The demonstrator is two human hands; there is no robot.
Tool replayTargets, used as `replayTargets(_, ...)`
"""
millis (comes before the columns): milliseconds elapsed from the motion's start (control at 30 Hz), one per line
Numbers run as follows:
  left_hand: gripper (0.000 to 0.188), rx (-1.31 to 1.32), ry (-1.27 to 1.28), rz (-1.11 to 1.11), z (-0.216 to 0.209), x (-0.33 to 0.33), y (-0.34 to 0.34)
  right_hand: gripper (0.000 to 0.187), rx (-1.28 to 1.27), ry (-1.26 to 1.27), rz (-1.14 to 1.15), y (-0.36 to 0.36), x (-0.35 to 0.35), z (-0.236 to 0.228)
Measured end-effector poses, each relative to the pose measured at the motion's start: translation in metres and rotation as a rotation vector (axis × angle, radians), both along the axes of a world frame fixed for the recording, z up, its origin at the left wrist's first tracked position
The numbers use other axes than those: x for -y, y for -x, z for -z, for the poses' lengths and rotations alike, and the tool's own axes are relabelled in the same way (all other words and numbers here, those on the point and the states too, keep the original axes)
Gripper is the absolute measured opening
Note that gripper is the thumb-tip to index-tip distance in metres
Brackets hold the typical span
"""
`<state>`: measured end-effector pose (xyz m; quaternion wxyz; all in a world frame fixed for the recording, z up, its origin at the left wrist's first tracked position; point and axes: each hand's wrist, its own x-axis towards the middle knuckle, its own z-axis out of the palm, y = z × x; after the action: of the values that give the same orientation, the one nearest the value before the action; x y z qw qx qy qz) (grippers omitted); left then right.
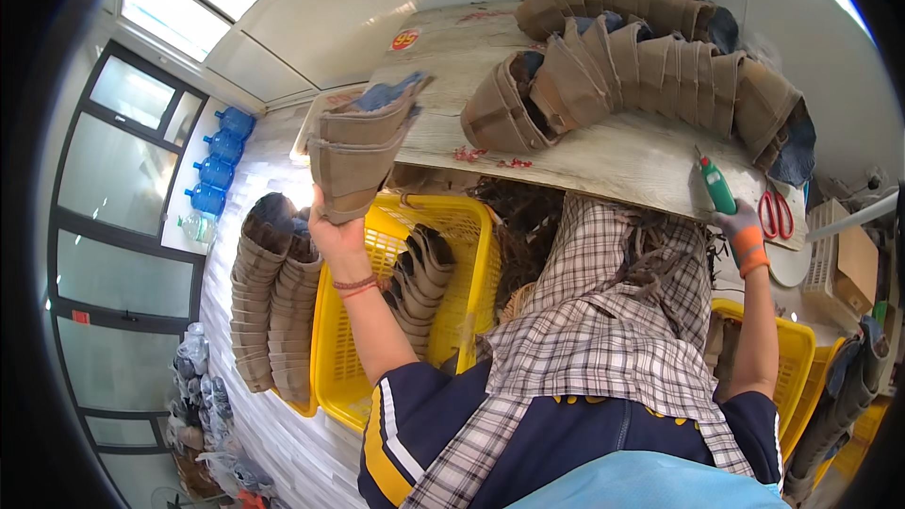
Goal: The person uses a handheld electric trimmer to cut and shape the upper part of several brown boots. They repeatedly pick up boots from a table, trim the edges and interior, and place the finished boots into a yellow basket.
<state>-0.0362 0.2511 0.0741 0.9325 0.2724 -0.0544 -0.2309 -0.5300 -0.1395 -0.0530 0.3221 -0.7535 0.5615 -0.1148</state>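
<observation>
My left hand (pixel 335 234), raised over a yellow basket, grips the lower end of a couple of nested brown shoe uppers (pixel 353 165) with bluish lining. They are held upright past the table's left edge. In a grey and orange glove, my right hand (pixel 743 226) is closed around a green-handled tool (pixel 716 187) with a thin pointed tip. Beside that hand, red-handled scissors (pixel 775 215) lie at the table's right end. A long curved stack of brown uppers (pixel 650 75) rests on the table (pixel 424 137), with a second stack (pixel 603 2) behind it.
The yellow basket (pixel 483 269) at my left holds more nested uppers (pixel 424 287). Further left, tall stacks (pixel 269 311) stand in another yellow container. Dark scraps (pixel 523 217) hang under the table edge. A checked apron (pixel 584 339) covers my lap. Yellow baskets (pixel 797 358) stand at my right.
</observation>
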Motion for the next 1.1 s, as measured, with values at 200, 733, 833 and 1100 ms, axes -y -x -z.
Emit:
replayTargets(200,0.034,-0.129,0.091,0.465,-0.016,0.045,0.058,0.052,0.116,0.325,-0.038,-0.002,-0.085,-0.07)
replayTargets(733,0.032,-0.355,-0.218,0.969,0.045,0.183,0.146,0.047,0.151,0.913,-0.196,0.079,-0.112,-0.106)
replayTargets(833,0.035,-0.375,-0.192,1.028,0.054,0.186,0.144,0.048,0.085,0.858,-0.23,0.083,-0.107,-0.099)
replayTargets(1100,0.031,-0.373,-0.229,1.017,0.063,0.188,0.148,0.049,0.172,0.852,-0.295,0.078,-0.099,-0.077)
